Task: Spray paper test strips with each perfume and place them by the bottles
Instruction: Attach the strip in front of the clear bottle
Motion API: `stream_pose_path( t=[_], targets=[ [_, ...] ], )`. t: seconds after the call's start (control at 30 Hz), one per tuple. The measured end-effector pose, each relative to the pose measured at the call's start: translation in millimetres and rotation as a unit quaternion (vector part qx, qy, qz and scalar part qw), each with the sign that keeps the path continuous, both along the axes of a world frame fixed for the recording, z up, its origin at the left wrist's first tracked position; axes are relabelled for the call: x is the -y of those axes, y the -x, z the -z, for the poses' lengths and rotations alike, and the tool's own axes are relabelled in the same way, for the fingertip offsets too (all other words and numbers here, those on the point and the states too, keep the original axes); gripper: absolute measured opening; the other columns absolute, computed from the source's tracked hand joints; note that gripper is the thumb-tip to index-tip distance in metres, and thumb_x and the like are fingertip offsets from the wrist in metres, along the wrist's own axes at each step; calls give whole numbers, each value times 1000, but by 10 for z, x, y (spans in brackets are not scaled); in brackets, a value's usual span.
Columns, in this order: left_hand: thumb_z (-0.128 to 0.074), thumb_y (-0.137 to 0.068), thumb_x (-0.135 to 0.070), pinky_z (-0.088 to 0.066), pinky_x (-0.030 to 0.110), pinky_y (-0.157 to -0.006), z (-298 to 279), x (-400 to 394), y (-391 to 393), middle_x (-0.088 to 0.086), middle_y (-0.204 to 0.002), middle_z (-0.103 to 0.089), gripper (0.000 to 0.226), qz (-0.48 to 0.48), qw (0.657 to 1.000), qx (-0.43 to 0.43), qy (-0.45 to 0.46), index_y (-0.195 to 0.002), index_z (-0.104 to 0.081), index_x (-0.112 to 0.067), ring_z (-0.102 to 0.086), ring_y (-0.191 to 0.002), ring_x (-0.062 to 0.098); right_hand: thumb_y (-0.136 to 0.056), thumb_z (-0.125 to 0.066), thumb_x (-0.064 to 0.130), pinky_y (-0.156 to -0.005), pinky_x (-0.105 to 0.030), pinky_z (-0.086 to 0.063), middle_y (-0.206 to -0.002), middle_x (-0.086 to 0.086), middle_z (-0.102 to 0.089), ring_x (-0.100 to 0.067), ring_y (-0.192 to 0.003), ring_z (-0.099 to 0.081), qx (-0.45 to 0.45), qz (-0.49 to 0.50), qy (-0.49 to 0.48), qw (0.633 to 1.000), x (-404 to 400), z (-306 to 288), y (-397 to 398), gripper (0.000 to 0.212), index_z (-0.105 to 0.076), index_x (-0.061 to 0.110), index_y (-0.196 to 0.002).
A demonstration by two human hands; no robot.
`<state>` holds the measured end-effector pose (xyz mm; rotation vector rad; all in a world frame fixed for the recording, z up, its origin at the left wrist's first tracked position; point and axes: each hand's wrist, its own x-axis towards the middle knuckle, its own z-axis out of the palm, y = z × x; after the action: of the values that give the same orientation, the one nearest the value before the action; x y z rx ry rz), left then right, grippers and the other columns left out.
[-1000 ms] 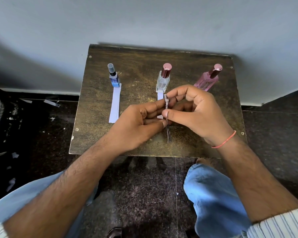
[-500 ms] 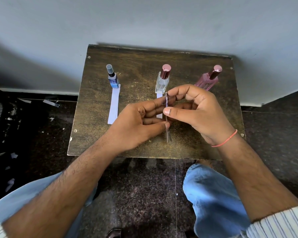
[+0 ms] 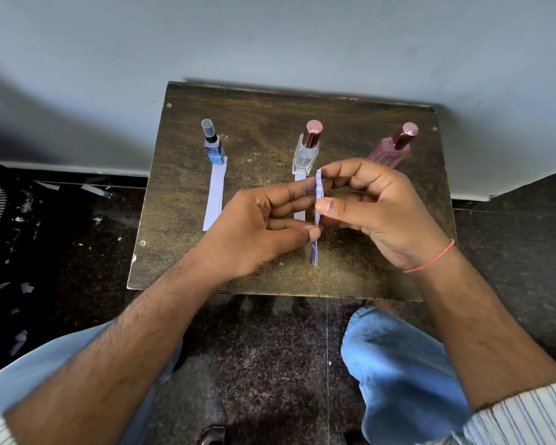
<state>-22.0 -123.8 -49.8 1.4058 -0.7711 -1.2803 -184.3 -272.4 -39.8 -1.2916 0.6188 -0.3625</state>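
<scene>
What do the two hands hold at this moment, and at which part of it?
Both hands hold a small bunch of paper strips edge-on. The right hand pinches its upper part between thumb and forefinger; the left hand pinches it lower down. The bottom end hangs free.

Both forearms reach in from the near edge and meet mid-scene. The left hand [image 3: 264, 229] pinches with thumb and fingers; the right hand [image 3: 376, 210], fingers curled, pinches from the right.

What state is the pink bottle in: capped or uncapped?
Capped: the pink bottle shows its rosy metallic cap seated on top, behind the right hand.
</scene>
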Motion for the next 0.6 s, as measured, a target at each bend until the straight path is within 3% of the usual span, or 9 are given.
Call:
stream_pose_path(
  t=[0.23,0.5,0.6],
  targets=[
    [-78,-87,11,-58,44,-109,-17,-7,-29,7,-148,-68,75,16,1000,-21,-5,-154,-55,-11,-77,-118,26,-78,-82,6,-81,-37,-69,-104,1,-80,-19,-89,-80,-2,-14,-6,1000,28,13,24,42,-73,10,-119],
    [-74,-88,14,-59,40,-107,-35,-18,-47,6,-147,-69,73,26,999,-44,5,-154,-53,-9,-76,-120,27,-78,-81,5,-78,-35,-68,-102,-1,-81,-20,-88,-82,-5,-8,-1,1000,28,21,20,42,-72,8,-119],
    [-73,-89,14,-63,30,-98,-60,-20,-47,1,-143,-72,70,27,998,-48,11,-150,-57,-14,-78,-117,24,-79,-82,5,-78,-35,-68,-104,-4,-81,-21,-89,-82,-7,-8,6,1000,38,21,26,43,-72,6,-121]
  ],
)
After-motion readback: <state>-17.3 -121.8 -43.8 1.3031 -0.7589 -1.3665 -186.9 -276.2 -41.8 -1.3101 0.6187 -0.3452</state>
